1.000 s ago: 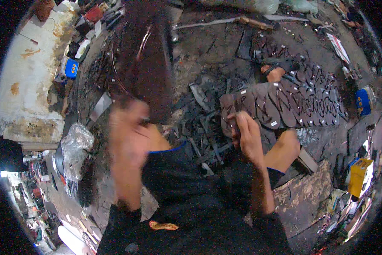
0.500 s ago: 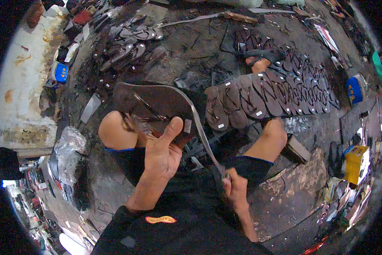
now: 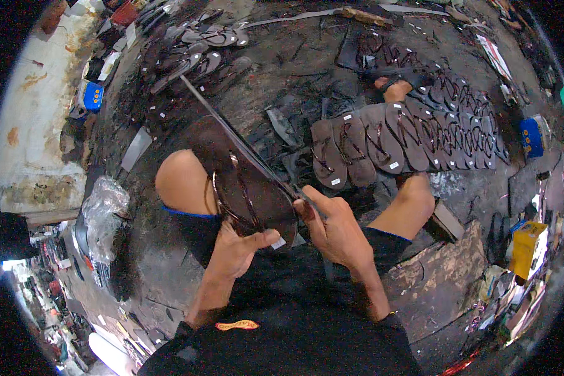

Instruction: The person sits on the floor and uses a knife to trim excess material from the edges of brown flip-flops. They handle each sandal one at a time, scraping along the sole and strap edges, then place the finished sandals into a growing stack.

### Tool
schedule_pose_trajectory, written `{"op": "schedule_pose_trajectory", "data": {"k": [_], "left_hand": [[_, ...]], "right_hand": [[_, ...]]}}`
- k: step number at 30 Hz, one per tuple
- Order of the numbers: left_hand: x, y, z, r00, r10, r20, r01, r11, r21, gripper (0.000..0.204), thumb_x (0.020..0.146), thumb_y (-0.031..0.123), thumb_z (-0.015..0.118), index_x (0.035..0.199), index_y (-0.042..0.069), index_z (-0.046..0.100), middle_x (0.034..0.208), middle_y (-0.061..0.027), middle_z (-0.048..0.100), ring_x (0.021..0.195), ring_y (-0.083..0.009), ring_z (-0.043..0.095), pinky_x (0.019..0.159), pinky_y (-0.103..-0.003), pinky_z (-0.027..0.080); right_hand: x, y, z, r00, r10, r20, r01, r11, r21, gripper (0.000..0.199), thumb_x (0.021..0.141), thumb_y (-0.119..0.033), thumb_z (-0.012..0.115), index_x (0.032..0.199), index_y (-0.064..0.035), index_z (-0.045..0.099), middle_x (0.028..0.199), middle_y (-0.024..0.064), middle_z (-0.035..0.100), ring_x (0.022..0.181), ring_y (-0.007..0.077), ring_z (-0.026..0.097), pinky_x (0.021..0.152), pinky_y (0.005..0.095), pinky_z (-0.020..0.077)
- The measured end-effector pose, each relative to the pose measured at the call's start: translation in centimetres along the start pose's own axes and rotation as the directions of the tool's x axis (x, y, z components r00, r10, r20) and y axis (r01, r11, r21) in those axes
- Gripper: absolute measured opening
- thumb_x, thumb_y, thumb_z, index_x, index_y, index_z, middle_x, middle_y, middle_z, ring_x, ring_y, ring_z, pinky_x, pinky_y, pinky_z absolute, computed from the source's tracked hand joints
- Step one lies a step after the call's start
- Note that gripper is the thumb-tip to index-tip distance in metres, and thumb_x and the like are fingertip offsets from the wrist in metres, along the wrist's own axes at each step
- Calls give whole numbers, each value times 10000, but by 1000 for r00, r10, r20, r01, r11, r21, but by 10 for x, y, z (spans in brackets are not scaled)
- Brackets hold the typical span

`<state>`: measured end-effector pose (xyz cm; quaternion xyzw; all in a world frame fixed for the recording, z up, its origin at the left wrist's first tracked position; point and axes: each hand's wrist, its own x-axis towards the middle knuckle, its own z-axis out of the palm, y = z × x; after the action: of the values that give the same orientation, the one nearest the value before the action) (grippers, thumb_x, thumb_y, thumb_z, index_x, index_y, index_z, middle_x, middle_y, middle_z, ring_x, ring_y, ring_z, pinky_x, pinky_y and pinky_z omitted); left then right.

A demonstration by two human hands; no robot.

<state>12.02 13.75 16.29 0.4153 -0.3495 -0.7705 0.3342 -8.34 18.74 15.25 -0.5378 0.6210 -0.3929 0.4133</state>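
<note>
A dark brown flip-flop (image 3: 216, 147) with glossy straps is tilted in front of me, its lower end in my left hand (image 3: 237, 247). The thumb presses on the footbed beside a small white sticker (image 3: 278, 243). Along the flip-flop's right side runs a long thin grey strip (image 3: 231, 135), its far end standing free past the sole. My right hand (image 3: 338, 229) is closed at the near end of this strip, next to the flip-flop's edge. The fingertips partly hide what they pinch.
Rows of brown flip-flops (image 3: 382, 138) lie at the right, beyond my right knee. More flip-flops (image 3: 213, 37) are heaped at the far left. Dark scraps (image 3: 285, 125) litter the floor ahead. A yellow box (image 3: 527, 247) stands at the right, clear plastic wrap (image 3: 106, 203) at the left.
My right hand has moved up and left to the flip-flop's edge. The flip-flop has turned and tilted in my left hand, whose thumb has come down. The strip, bowed before, now looks straight.
</note>
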Motion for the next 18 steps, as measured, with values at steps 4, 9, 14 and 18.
{"op": "schedule_pose_trajectory", "data": {"k": [4,9,14,18], "left_hand": [[-19,4,14,956,25,-294,-18,999,28,492,837,33,804,1278,11,587,1161,-98,700,1048,-221,692,941,-369,571],[-19,7,17,933,72,-352,-119,987,-112,458,902,128,767,1299,45,553,1153,-97,683,969,-234,703,836,-399,605],[-20,-12,0,937,70,-341,-111,989,-101,625,892,119,755,1442,133,460,1235,-89,635,1064,-269,670,896,-434,593],[-22,-16,-1,948,74,-310,-84,996,-19,562,879,89,767,1384,103,520,1209,-93,659,1033,-248,692,851,-407,610]], "right_hand": [[-16,-17,35,989,148,-13,-147,987,63,203,1052,-262,526,1068,-63,563,737,230,638,708,465,644,634,545,496],[-60,7,40,970,241,11,-241,963,119,224,1048,-280,526,1062,-58,554,696,221,608,681,471,638,587,527,471],[-120,18,33,941,298,162,-308,950,42,216,1030,-261,541,1069,-49,559,716,231,620,714,470,642,617,536,471],[-101,32,35,957,261,126,-260,965,-23,219,1020,-260,554,1078,-49,558,734,236,635,723,480,635,635,556,472]]}}
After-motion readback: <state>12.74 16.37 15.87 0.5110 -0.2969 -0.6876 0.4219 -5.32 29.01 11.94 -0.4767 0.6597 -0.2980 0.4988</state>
